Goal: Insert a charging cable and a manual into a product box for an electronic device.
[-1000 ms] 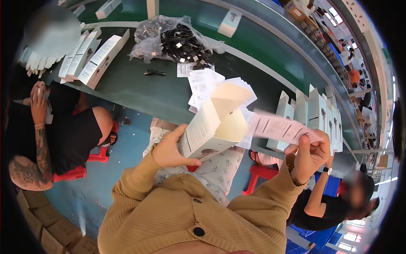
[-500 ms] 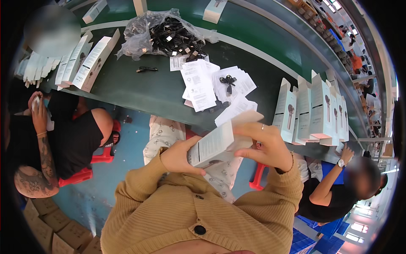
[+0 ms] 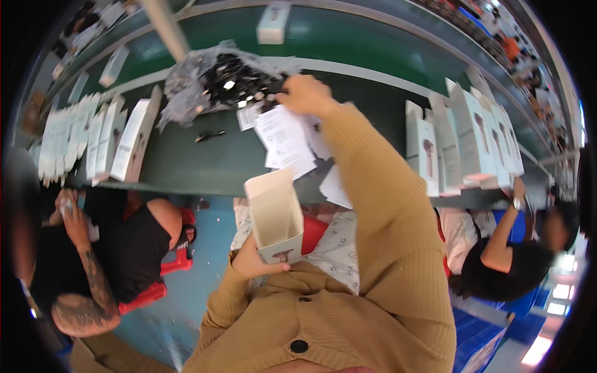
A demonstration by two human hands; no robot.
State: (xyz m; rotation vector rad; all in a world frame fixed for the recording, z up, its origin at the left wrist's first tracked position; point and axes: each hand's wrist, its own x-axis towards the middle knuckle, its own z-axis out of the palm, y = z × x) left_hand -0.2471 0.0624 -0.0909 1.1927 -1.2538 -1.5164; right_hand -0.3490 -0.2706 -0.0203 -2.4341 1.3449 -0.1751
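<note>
My left hand [image 3: 249, 260] is wrapped around a white carton [image 3: 273, 245] in front of my body. Its top end is open towards me, one flap stands up, and the visible inside looks bare. Across the bench, my right hand [image 3: 306, 95] reaches to the right edge of a heap of black cables [image 3: 233, 81] in a clear plastic bag [image 3: 180, 87]. Its fingers are curled together at the cables, and whatever they pinch is hidden. Just below that hand lie printed leaflets [image 3: 283, 140]. One bundled cable [image 3: 210, 135] lies alone on the green bench [image 3: 171, 163].
Open cartons [image 3: 476, 140] stand in a row at the right, more cartons [image 3: 130, 143] at the left. Another carton [image 3: 273, 23] lies on the green strip behind. A tattooed person [image 3: 93, 267] sits left, another person [image 3: 497, 261] right. A post [image 3: 165, 28] rises behind the bag.
My right hand has left the carton and stretched forward to the cable heap. My left hand has turned the carton so its open end faces up, and holds it alone.
</note>
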